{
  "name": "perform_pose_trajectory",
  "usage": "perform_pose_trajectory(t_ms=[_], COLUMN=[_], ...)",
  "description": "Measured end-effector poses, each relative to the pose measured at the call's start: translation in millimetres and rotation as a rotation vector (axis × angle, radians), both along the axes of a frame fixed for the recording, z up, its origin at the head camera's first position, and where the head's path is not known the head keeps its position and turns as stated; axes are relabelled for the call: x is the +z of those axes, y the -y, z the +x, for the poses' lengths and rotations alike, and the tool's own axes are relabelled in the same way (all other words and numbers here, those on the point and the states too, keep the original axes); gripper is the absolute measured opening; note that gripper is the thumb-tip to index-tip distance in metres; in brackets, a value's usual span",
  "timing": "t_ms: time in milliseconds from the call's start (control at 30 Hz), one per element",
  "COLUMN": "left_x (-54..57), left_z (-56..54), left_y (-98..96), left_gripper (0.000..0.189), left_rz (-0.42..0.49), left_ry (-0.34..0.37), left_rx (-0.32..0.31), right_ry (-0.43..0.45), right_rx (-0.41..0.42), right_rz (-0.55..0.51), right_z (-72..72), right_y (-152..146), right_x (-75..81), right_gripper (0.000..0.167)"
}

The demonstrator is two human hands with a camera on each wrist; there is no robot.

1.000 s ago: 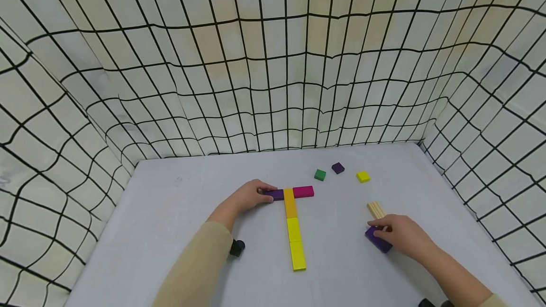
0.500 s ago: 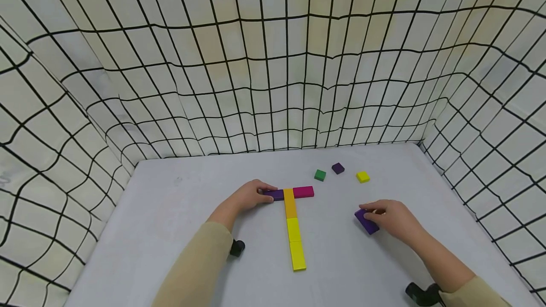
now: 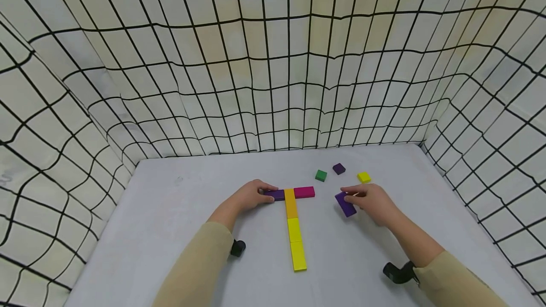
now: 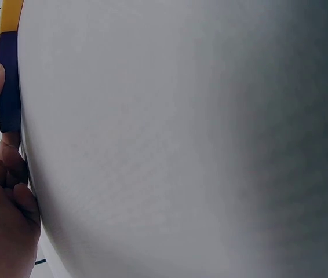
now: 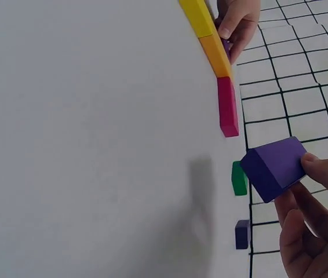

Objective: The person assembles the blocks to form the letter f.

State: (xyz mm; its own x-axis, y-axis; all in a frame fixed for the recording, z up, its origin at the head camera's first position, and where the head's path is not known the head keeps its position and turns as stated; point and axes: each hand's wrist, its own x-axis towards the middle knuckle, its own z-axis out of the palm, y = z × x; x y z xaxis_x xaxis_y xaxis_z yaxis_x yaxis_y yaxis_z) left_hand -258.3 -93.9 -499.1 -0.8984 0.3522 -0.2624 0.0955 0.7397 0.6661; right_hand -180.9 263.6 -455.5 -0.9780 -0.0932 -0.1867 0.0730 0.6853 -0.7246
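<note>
My left hand (image 3: 247,195) pinches the outer end of a dark purple block (image 4: 9,87) that lies flat on the table, its inner end against an orange block (image 3: 290,203). A magenta block (image 3: 304,192) sits on the other side of the orange one. Two yellow blocks (image 3: 295,230) continue the row toward me, so the pieces form a T. To the right, my right hand (image 3: 374,203) holds another purple block (image 5: 277,165) between thumb and fingers, tilted, raised over the white cloth. It is close to the magenta block's right side in the head view.
Small green (image 3: 321,175), dark purple (image 3: 339,168) and yellow (image 3: 364,177) blocks lie toward the back of the white table (image 3: 170,212). Black netting (image 3: 273,84) rises at the back and sides. Black wrist cameras (image 3: 398,273) hang below the forearms.
The right hand has carried its purple block up and left toward the T. The light wooden slats that showed beside that hand no longer show. The left hand has stayed put.
</note>
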Motion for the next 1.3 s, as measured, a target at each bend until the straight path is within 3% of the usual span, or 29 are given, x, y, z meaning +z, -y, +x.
perform_pose_trajectory(t_ms=[133, 367, 700, 1033, 1300], left_x=[0.1, 0.7, 0.8, 2.3, 0.8], left_z=[-0.1, -0.6, -2.2, -3.2, -3.5], left_y=[0.3, 0.6, 0.1, 0.5, 0.6], left_gripper=[0.033, 0.033, 0.033, 0.032, 0.032], left_rz=[0.007, 0.006, -0.006, -0.008, -0.009], left_ry=[0.001, -0.005, 0.004, 0.011, 0.013], left_rx=[-0.001, -0.01, -0.009, -0.021, -0.02], right_ry=[0.005, -0.038, -0.02, 0.033, 0.053], right_rx=[-0.031, -0.022, -0.033, -0.049, -0.065], right_rz=[-0.066, -0.081, -0.157, -0.197, -0.2], right_z=[-13.6, -40.4, -76.3, -103.3, -116.3], right_y=[12.7, 34.6, 70.5, 105.9, 120.6], right_x=[0.8, -3.4, -11.7, -14.6, -23.0], right_gripper=[0.038, 0.036, 0.038, 0.036, 0.033])
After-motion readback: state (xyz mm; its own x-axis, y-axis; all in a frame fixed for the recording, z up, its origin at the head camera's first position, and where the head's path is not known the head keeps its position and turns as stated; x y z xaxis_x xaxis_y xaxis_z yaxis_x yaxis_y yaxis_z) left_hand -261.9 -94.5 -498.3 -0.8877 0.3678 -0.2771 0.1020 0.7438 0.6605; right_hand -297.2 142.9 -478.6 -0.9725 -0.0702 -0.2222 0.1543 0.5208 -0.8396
